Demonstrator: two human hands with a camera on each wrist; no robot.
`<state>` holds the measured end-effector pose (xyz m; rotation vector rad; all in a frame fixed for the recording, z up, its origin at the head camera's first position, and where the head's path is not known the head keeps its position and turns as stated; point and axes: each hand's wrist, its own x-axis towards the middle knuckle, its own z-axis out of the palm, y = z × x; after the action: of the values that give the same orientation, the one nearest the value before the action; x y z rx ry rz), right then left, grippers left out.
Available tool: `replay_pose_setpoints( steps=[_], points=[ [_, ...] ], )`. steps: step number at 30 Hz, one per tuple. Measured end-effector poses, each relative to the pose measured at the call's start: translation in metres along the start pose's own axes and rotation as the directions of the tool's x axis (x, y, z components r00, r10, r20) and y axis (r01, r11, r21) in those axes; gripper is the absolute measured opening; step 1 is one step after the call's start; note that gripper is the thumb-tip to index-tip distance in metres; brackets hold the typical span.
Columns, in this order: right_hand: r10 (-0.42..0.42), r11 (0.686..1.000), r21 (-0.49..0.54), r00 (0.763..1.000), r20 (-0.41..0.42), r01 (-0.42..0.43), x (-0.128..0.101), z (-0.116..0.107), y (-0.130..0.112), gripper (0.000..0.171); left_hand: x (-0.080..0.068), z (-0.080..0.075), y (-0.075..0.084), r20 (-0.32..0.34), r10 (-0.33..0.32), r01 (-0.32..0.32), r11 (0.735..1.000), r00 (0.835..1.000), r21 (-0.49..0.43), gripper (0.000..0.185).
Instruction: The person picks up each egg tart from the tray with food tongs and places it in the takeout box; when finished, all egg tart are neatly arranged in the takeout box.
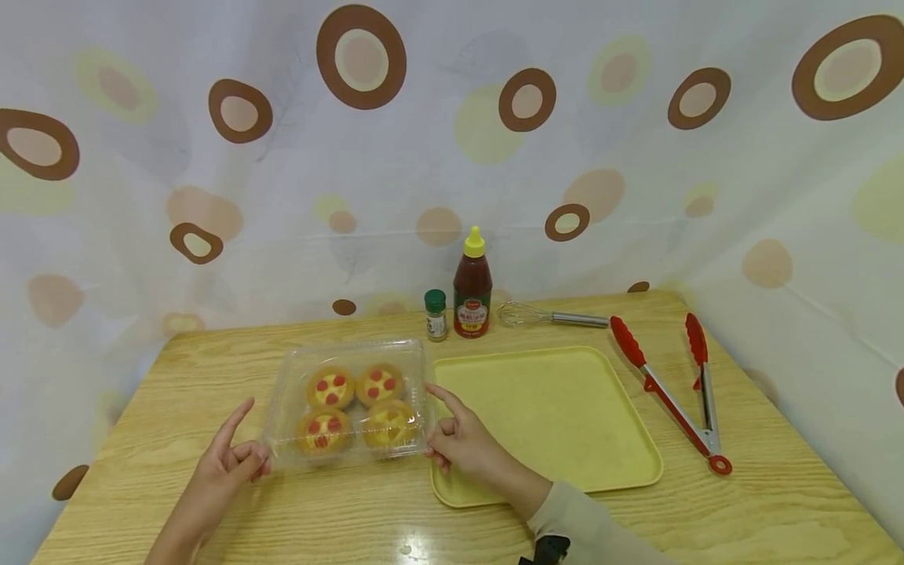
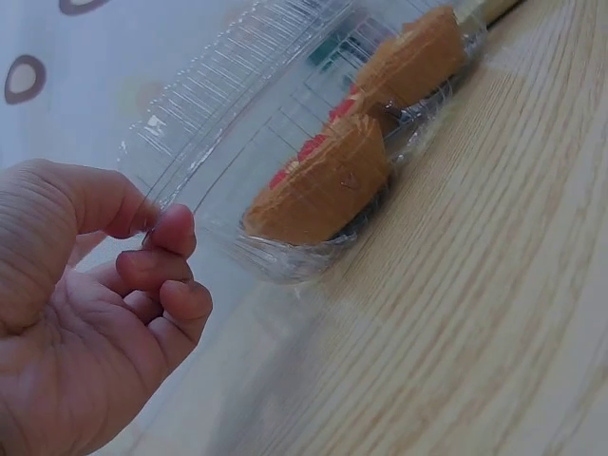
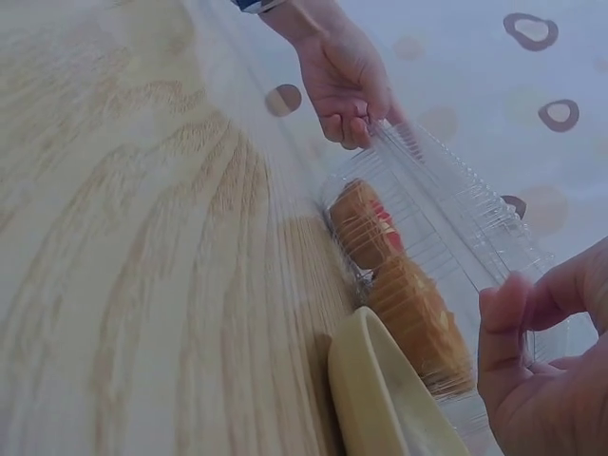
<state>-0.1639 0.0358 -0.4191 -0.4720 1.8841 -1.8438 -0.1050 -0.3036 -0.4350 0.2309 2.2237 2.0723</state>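
Observation:
A clear plastic clamshell box (image 1: 285, 396) stands left of centre on the wooden table, its lid over several small tarts (image 1: 330, 388). Most tarts carry red pieces on a yellow filling; the front right one (image 1: 391, 424) shows only yellow. At the box's front left corner, my left hand (image 1: 229, 463) pinches the rim between thumb and curled fingers, as the left wrist view shows. My right hand (image 1: 462, 439) pinches the rim at the front right corner, its index finger stretched along the side. In the right wrist view both hands hold the box's two ends.
A yellow tray (image 1: 544, 424) lies just right of the box, under my right forearm. Behind stand a green-capped spice jar (image 1: 436, 318) and a red sauce bottle (image 1: 472, 294), with a whisk (image 1: 565, 318) beside them. Red-tipped tongs (image 1: 681, 416) lie spread at the right.

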Motion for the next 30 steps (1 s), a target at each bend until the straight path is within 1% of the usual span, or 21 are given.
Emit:
replay_pose_setpoints(
  steps=[4,7,9,11,14,17,19,22,24,30],
  points=[
    [0.01,1.0,-0.014,1.0,0.003,-0.01,0.004,-0.005,0.009,0.069,0.002,0.0,0.0,-0.014,-0.027,0.027,0.998,1.0,0.05,0.072],
    [0.015,1.0,0.003,1.0,0.019,-0.015,0.004,-0.01,0.009,0.069,0.003,0.0,0.001,-0.035,-0.07,0.073,0.992,0.997,0.099,0.07],
    [0.019,1.0,0.019,0.999,0.033,-0.02,0.004,-0.012,0.008,0.069,0.004,0.0,0.003,-0.043,-0.1,0.104,0.988,0.994,0.112,0.068],
    [0.023,0.999,0.023,0.999,0.049,-0.024,0.004,-0.013,0.007,0.069,0.004,0.0,0.005,-0.041,-0.114,0.118,0.987,0.993,0.111,0.066],
    [0.025,0.999,0.019,0.998,0.062,-0.027,0.004,-0.015,0.005,0.069,0.004,-0.001,0.007,-0.011,-0.1,0.101,0.993,0.995,0.069,0.066],
    [0.016,1.0,0.011,0.997,0.074,-0.017,0.004,-0.016,0.005,0.07,0.003,-0.002,0.008,0.047,-0.065,0.064,0.998,0.997,0.015,0.066],
    [0.011,1.0,0.009,0.997,0.08,-0.011,0.004,-0.016,0.005,0.07,0.003,-0.003,0.007,0.085,-0.048,0.049,0.999,0.995,-0.018,0.067],
    [0.007,1.0,0.012,0.996,0.087,-0.008,0.005,-0.015,0.006,0.071,0.002,-0.004,0.004,0.128,-0.035,0.044,0.997,0.991,-0.068,0.068],
    [0.012,1.0,0.014,0.996,0.088,-0.013,0.005,-0.015,0.006,0.071,0.002,-0.005,0.002,0.141,-0.031,0.045,0.995,0.989,-0.093,0.069],
    [0.024,0.998,0.055,0.995,0.094,-0.029,0.006,-0.014,0.009,0.073,0.0,-0.005,0.0,0.138,-0.041,0.06,0.988,0.99,-0.142,0.076]
  ],
)
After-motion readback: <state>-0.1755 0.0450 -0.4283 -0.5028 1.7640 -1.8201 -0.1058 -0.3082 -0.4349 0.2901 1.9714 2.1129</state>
